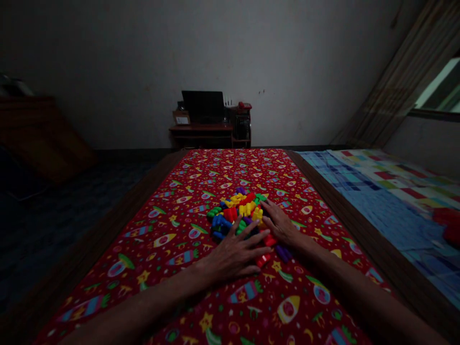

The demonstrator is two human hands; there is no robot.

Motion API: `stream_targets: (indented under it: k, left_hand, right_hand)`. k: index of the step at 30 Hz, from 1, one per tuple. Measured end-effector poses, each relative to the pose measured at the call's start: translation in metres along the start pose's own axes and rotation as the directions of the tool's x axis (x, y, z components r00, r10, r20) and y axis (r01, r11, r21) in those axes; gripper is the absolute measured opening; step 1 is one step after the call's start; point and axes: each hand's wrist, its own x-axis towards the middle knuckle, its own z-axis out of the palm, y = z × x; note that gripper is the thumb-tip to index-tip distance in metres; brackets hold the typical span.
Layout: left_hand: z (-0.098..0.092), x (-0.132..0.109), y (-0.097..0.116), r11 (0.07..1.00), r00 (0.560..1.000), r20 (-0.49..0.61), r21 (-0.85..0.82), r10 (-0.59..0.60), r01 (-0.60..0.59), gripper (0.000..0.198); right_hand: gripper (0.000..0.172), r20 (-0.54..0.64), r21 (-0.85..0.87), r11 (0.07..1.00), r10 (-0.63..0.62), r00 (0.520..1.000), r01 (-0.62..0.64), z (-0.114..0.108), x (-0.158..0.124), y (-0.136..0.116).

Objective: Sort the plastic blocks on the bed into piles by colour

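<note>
A heap of colourful plastic toy pieces (247, 209) in red, yellow, blue, green and purple lies on a red patterned cloth (165, 292). My left hand (239, 251) rests at the near side of the heap, palm down with its fingers spread, covering some pieces. At the heap's right edge is my right hand (280, 224), its fingers stretched out and touching the pieces. A purple piece (284, 253) lies just below my right hand, and a red piece (263, 260) shows beside my left fingertips. Neither hand grips anything that I can see.
Beyond the cloth, a dark monitor (203, 106) and a red telephone (245, 105) stand on a small desk (201, 128) by the wall. Bedding (373, 211) spreads out on the right, below a curtain (391, 81). A wooden cabinet (43, 139) is at the left.
</note>
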Motion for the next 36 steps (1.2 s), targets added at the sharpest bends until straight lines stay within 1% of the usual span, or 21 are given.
stream_targets:
  k: [2, 4, 6, 8, 10, 12, 13, 15, 17, 19, 21, 23, 25, 27, 28, 30, 32, 34, 35, 36]
  left_hand:
    - [0.005, 0.009, -0.015, 0.999, 0.999, -0.026, 0.029, -0.041, 0.041, 0.04]
    - [0.007, 0.013, -0.034, 0.995, 0.995, -0.037, 0.045, -0.088, 0.09, 0.037]
    - [0.006, 0.01, -0.051, 0.993, 0.994, -0.027, 0.046, -0.109, 0.11, 0.039]
    - [0.002, 0.001, -0.061, 0.993, 0.994, -0.018, 0.043, -0.109, 0.11, 0.042]
    - [-0.005, -0.009, -0.062, 0.993, 0.994, -0.018, 0.04, -0.11, 0.11, 0.044]
    - [-0.01, -0.018, -0.052, 0.995, 0.995, -0.019, 0.027, -0.096, 0.097, 0.046]
    - [-0.011, -0.02, -0.045, 0.997, 0.997, -0.009, 0.014, -0.073, 0.073, 0.046]
    - [-0.009, -0.019, -0.031, 1.0, 1.0, 0.015, -0.016, -0.005, 0.006, 0.047]
    - [-0.003, -0.013, -0.022, 0.999, 0.999, 0.026, -0.027, 0.036, -0.035, 0.048]
    - [0.005, -0.005, -0.022, 1.0, 1.0, 0.003, -0.002, 0.017, -0.017, 0.046]
    - [0.011, 0.002, -0.03, 0.998, 0.998, -0.042, 0.049, -0.044, 0.046, 0.04]
    - [0.013, 0.003, -0.044, 0.989, 0.991, -0.091, 0.094, -0.102, 0.111, 0.037]
    - [0.01, -0.003, -0.057, 0.981, 0.983, -0.116, 0.116, -0.142, 0.156, 0.036]
    - [0.005, -0.016, -0.068, 0.975, 0.976, -0.13, 0.115, -0.176, 0.191, 0.037]
    - [0.003, -0.025, -0.072, 0.969, 0.968, -0.145, 0.108, -0.207, 0.223, 0.039]
    - [0.003, -0.042, -0.078, 0.939, 0.93, -0.187, 0.076, -0.317, 0.336, 0.043]
    - [0.012, -0.057, -0.084, 0.876, 0.858, -0.208, 0.007, -0.47, 0.482, 0.047]
    - [0.028, -0.064, -0.09, 0.789, 0.769, -0.183, -0.086, -0.613, 0.608, 0.052]
    - [0.036, -0.064, -0.094, 0.749, 0.73, -0.169, -0.133, -0.662, 0.649, 0.053]
    - [0.044, -0.062, -0.098, 0.72, 0.702, -0.164, -0.177, -0.693, 0.67, 0.055]
  right_hand:
    - [0.061, 0.007, 0.1, 0.995, 0.029, 1.0, -0.03, 0.002, 0.013, -0.009]
    - [0.061, 0.026, 0.184, 0.981, 0.058, 0.998, -0.062, -0.002, 0.023, -0.016]
    - [0.061, 0.034, 0.186, 0.981, 0.05, 0.998, -0.055, -0.012, 0.022, -0.02]
    - [0.065, 0.061, 0.113, 0.994, -0.01, 0.998, 0.003, -0.022, 0.006, -0.02]
    - [0.075, 0.139, 0.015, 0.997, -0.071, 0.988, 0.07, -0.031, -0.019, -0.019]
    - [0.086, 0.238, -0.074, 0.991, -0.088, 0.967, 0.109, -0.036, -0.044, -0.021]
    - [0.089, 0.271, -0.112, 0.986, -0.086, 0.959, 0.12, -0.035, -0.053, -0.022]
    - [0.091, 0.281, -0.167, 0.975, -0.096, 0.955, 0.147, -0.028, -0.059, -0.024]
    - [0.09, 0.231, -0.192, 0.961, -0.15, 0.961, 0.197, -0.014, -0.051, -0.022]
    - [0.092, 0.173, -0.201, 0.948, -0.212, 0.962, 0.245, 0.004, -0.032, -0.019]
    - [0.094, 0.134, -0.211, 0.938, -0.25, 0.959, 0.274, 0.022, -0.011, -0.016]
    - [0.093, 0.123, -0.229, 0.927, -0.276, 0.953, 0.298, 0.033, 0.007, -0.019]
    - [0.089, 0.122, -0.245, 0.907, -0.323, 0.939, 0.344, 0.036, 0.02, -0.026]
    - [0.078, 0.089, -0.251, 0.892, -0.366, 0.926, 0.376, 0.029, 0.03, -0.032]
    - [0.07, 0.053, -0.251, 0.894, -0.369, 0.928, 0.37, 0.024, 0.034, -0.033]
    - [0.057, -0.05, -0.243, 0.923, -0.318, 0.947, 0.298, 0.012, 0.043, -0.028]
    - [0.052, -0.161, -0.215, 0.964, -0.193, 0.968, 0.157, 0.005, 0.054, -0.015]
    - [0.05, -0.231, -0.163, 0.987, -0.038, 0.972, 0.0, 0.008, 0.066, 0.002]
    - [0.05, -0.244, -0.134, 0.989, 0.034, 0.969, -0.068, 0.013, 0.073, 0.01]
    - [0.05, -0.246, -0.106, 0.987, 0.09, 0.965, -0.119, 0.02, 0.079, 0.015]
